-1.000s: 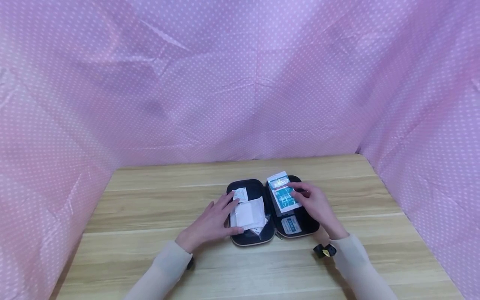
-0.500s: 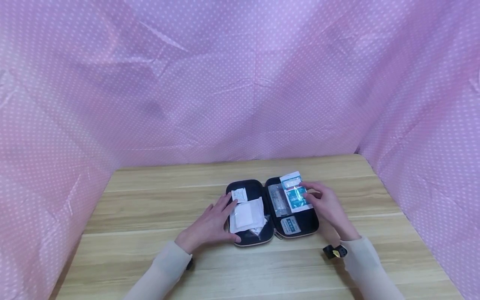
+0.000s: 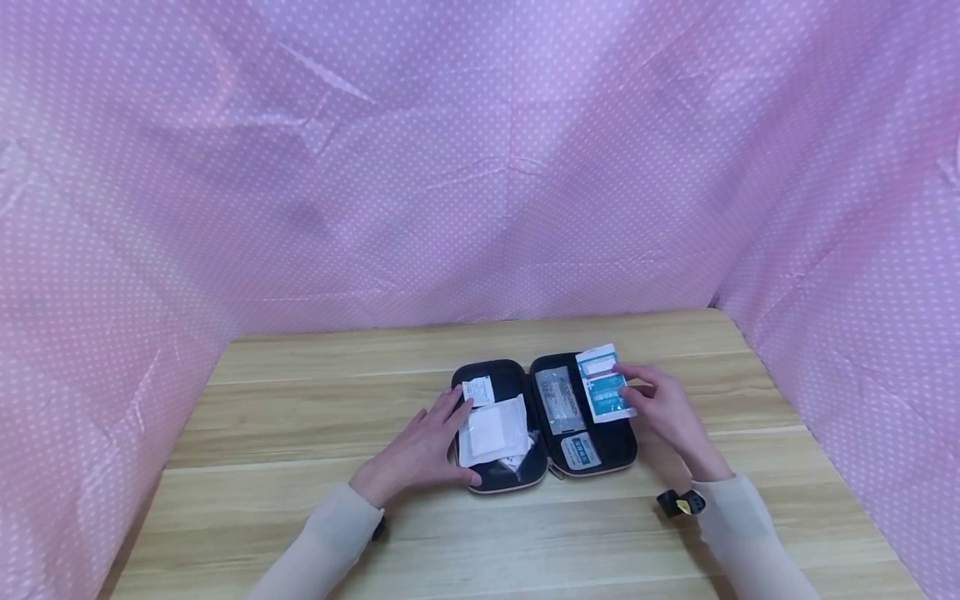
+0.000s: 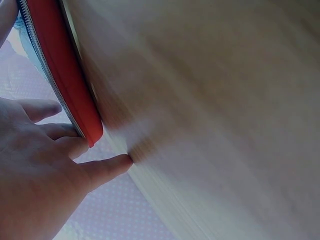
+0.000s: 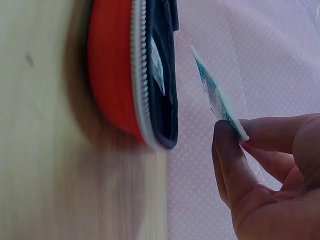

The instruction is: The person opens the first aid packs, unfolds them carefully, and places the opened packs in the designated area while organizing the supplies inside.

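A zip case (image 3: 510,482) with a black inside and a red shell (image 5: 111,70) lies spread open on the table. My right hand (image 3: 667,417) pinches a white and teal packet (image 3: 603,392) by its right edge, above the case's right half. In the right wrist view the packet (image 5: 218,95) is seen nearly edge-on between thumb and fingers, apart from the case. At the case's left edge rests my left hand (image 3: 420,446), its fingers spread and relaxed. The left wrist view shows these fingers (image 4: 42,107) against the zipped rim.
White packs (image 3: 491,429) and a small white sachet (image 3: 478,390) lie in the case's left half. The right half holds a clear packet (image 3: 560,400) and a small labelled packet (image 3: 581,451). Wooden tabletop (image 3: 315,392) surrounds the case; a pink dotted curtain (image 3: 480,208) stands behind.
My right hand has moved right with the white and teal packet, uncovering the clear packet beneath. The left hand has stayed nearly still at the case's edge.
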The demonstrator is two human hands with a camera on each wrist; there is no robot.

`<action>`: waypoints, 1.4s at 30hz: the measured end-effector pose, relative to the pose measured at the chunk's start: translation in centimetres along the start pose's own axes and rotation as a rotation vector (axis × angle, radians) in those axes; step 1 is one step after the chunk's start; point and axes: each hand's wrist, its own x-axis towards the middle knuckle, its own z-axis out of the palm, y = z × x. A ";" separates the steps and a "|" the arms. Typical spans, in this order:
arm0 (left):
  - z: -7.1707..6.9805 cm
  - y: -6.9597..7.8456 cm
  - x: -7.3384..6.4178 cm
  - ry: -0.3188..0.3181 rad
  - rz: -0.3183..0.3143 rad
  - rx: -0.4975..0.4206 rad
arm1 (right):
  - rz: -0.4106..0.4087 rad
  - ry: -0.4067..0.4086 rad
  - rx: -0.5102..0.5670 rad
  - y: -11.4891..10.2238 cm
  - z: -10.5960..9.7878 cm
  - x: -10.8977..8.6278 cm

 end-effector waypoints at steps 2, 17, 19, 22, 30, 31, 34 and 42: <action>0.0 0.0 0.0 0.001 0.000 0.000 | -0.002 0.005 -0.011 0.3 0.0 0.1; 0.1 0.0 0.0 -0.010 -0.008 0.001 | 0.120 -0.058 -0.046 1.1 0.7 0.4; 0.1 0.0 0.0 -0.010 -0.007 0.000 | 0.113 -0.056 -0.052 1.1 0.9 0.4; 0.1 0.0 -0.1 -0.013 -0.008 0.000 | 0.099 -0.056 -0.055 1.0 1.1 0.4; 0.1 0.0 0.0 -0.011 -0.006 0.004 | 0.104 -0.085 -0.049 1.2 1.5 0.5; 0.1 0.0 0.0 -0.011 -0.006 0.005 | 0.106 -0.087 -0.044 1.3 1.5 0.5; 0.1 -0.1 -0.1 -0.009 -0.004 0.004 | 0.108 -0.092 -0.043 1.3 1.6 0.5; 0.1 -0.1 0.0 -0.010 -0.009 -0.001 | 0.106 -0.113 -0.048 1.1 2.1 0.4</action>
